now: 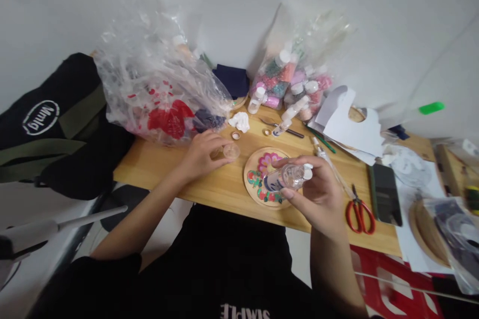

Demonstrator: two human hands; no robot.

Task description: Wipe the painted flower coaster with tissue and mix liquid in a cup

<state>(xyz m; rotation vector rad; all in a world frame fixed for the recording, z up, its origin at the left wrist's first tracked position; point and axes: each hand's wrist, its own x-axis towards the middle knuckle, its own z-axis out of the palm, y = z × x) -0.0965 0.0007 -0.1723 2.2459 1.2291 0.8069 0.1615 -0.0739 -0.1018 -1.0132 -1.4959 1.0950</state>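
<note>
Far left, we record a black bag (56, 124) against the end of the wooden counter (157, 164). Beside it on the counter lies a crumpled plastic sack (157, 94) with red pieces inside.

The left hand (202, 152) rests on the counter, its grip closed about a small clear cup (231, 151); we think it is a cup, though blur leaves it uncertain. Just behind it lies a white wad (239, 121).

At centre we note a round wooden disc (256, 197) painted with flowers. The right hand (322, 194) has its grip closed on a clear bottle (288, 177), held on its side over the disc.

Behind is a bag of glitter bottles (292, 79). To the right we log white paper cut-outs (352, 124), red scissors (359, 214) and a dark phone (387, 193).
</note>
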